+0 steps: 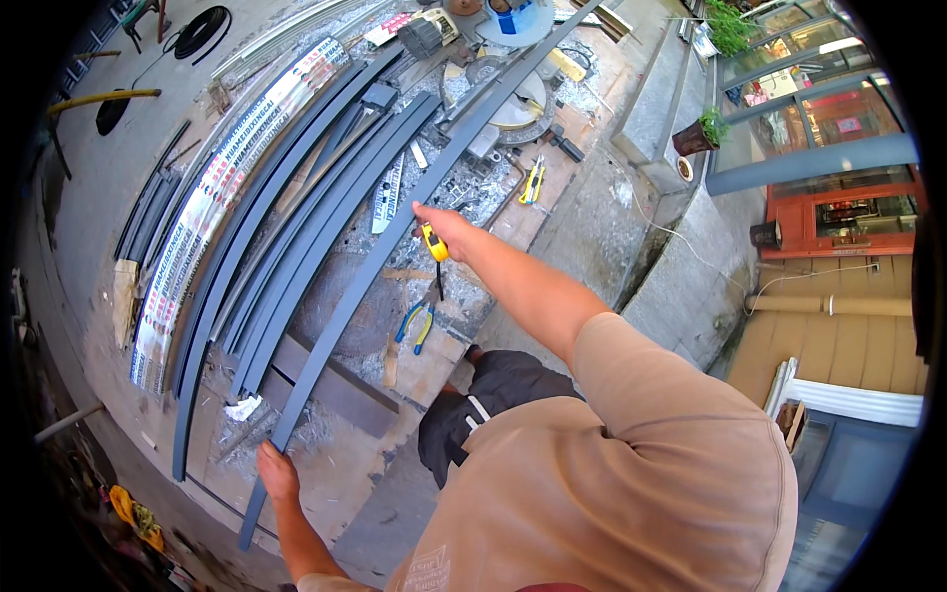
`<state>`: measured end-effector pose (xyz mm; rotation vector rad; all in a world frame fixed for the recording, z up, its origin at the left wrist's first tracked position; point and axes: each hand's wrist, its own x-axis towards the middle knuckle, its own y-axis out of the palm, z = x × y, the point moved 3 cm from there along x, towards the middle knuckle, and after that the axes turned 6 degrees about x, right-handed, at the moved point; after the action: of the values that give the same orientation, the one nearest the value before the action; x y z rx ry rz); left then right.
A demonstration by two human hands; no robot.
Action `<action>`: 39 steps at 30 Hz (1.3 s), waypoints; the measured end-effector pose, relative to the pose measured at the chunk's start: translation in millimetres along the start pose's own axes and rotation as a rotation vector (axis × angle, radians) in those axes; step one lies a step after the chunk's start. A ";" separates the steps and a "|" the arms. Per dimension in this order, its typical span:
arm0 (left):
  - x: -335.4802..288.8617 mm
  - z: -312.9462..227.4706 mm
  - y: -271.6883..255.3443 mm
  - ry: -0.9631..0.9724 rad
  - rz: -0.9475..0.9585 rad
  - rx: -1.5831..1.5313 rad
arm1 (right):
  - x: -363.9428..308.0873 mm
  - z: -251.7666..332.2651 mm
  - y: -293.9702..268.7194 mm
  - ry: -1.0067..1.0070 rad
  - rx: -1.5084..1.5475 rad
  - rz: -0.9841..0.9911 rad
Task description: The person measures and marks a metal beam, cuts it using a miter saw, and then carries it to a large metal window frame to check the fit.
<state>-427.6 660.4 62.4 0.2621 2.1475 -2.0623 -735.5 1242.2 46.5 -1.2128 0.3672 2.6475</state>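
A long grey metal bar [340, 314] slants from the lower left up across the blade area of a cut-off saw [513, 107]. Near its lower end my left hand [279, 474] is closed around it. My right hand [450, 233] is closed on a yellow tape measure [434, 244], with its fingertips against the bar farther up. Pliers with blue and yellow handles [415, 324] lie just below the tape measure. A yellow-handled hand tool [533, 182] rests to the right of the bar.
Several grey bars [326, 212] and a bundle in printed wrapping [212, 197] lie to the left. Metal shavings cover the board around the saw. A wide brown-grey profile [345, 390] lies beneath the bar. Concrete steps [671, 266] rise on the right. A black hose coil [202, 32] is far left.
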 end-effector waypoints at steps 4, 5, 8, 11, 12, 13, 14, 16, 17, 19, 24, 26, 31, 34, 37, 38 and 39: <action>6.8 13.2 -12.0 -0.049 0.065 -0.022 | 20.1 2.2 10.5 0.019 0.063 -0.050; 6.8 16.6 -11.9 -0.061 0.082 -0.032 | 22.8 1.7 13.6 0.030 0.075 -0.036; 1.1 28.6 -9.1 -0.006 0.016 -0.033 | 29.0 -1.3 14.5 0.041 0.132 -0.028; -6.4 43.5 0.4 -0.034 0.030 -0.044 | 40.2 -5.5 14.7 0.030 0.166 -0.023; -8.2 49.8 5.2 -0.056 0.047 -0.045 | 44.2 -6.7 13.9 0.044 0.167 -0.027; -8.7 54.1 6.9 -0.067 0.060 -0.040 | 45.2 -5.6 13.8 0.058 0.169 -0.031; -9.5 58.7 6.3 -0.078 0.074 -0.036 | 45.5 -6.1 14.3 0.072 0.171 -0.035; -11.9 70.6 9.3 -0.092 0.082 -0.020 | 45.4 -8.5 18.7 0.097 0.185 0.005; -15.5 79.2 12.6 -0.095 0.077 -0.009 | 45.4 -9.1 21.2 0.110 0.192 0.026; -18.3 88.3 13.5 -0.093 0.074 -0.010 | 37.6 -12.7 25.3 0.118 0.145 0.026; -27.0 115.5 10.7 -0.102 0.070 0.011 | 12.3 -20.3 52.0 0.123 0.151 0.024; -28.8 127.2 11.5 -0.102 0.061 0.029 | 11.6 -26.6 61.4 0.118 0.153 0.030; -33.7 152.4 15.2 -0.124 0.091 0.036 | 2.6 -36.6 79.9 0.105 0.171 0.030; -34.2 154.3 14.8 -0.126 0.104 0.043 | 6.3 -43.0 78.5 0.103 0.137 0.010; -33.2 154.7 14.6 -0.098 0.080 0.049 | 11.2 -47.1 78.6 0.093 0.138 -0.004; -32.6 154.3 14.1 -0.101 0.085 0.049 | 11.3 -47.6 79.0 0.092 0.145 -0.008; -31.9 153.7 13.2 -0.104 0.090 0.050 | 11.8 -48.3 80.2 0.096 0.153 -0.012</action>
<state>-395.2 506.6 50.5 0.2469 1.9901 -2.0351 -731.7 1152.3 18.2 -1.2910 0.5652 2.5050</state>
